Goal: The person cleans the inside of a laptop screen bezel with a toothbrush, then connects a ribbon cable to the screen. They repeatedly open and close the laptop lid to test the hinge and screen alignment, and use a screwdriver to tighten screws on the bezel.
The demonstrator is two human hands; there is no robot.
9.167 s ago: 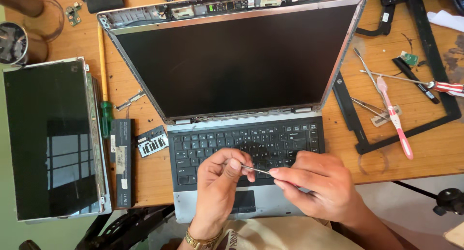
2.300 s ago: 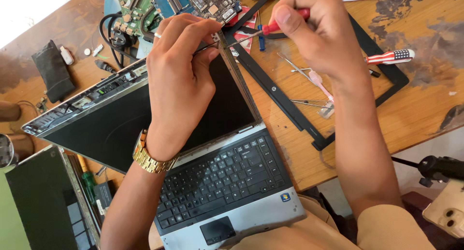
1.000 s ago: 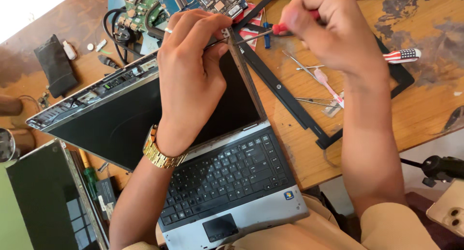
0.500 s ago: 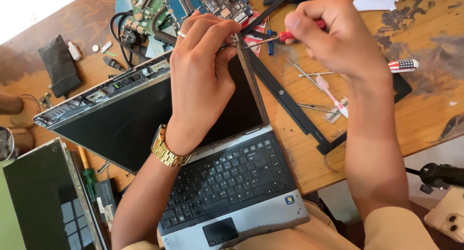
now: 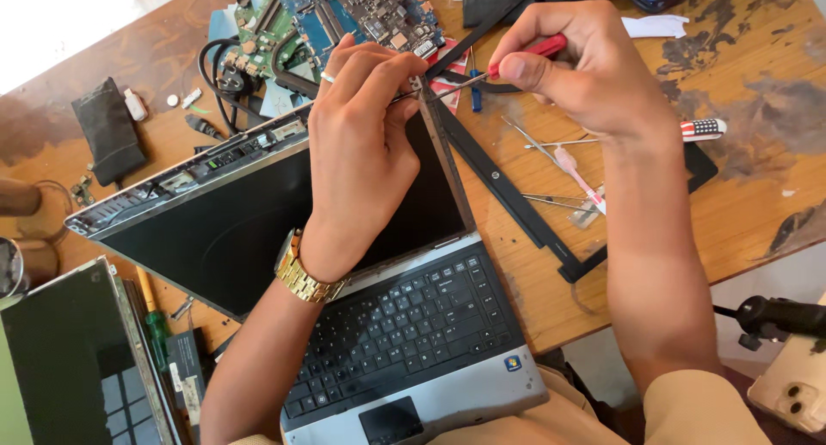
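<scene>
An open laptop (image 5: 379,325) lies at the near edge of a wooden bench (image 5: 740,196), its keyboard (image 5: 404,333) closest to the viewer. This laptop is the landmark for everything else.

Above the keyboard stands the dark screen (image 5: 258,221), its front frame removed so the bare metal edges show. The left hand (image 5: 361,153), with a gold watch (image 5: 301,273) on the wrist, rests across the screen's right half, its fingertips pressed together at the screen's top right corner. What they pinch there is too small to tell.

The right hand (image 5: 585,67) hovers just right of that corner. Its grip is closed on the red handle of a thin screwdriver (image 5: 490,71), whose tip meets the same corner beside the left fingertips.

Judging from this, a small screw at the corner is being worked. It would go best with the tip seated squarely, the shaft kept in line with the screw, the turning light, and the left hand steadying the panel so it does not flex.

To the right of the laptop lie a black bezel (image 5: 533,213), tweezers (image 5: 559,153) and a striped-handled tool (image 5: 701,128). To its left sits a second loose panel (image 5: 77,359). Beyond the screen, farthest away, are a blue-green circuit board (image 5: 344,15) and black cables (image 5: 224,71).
</scene>
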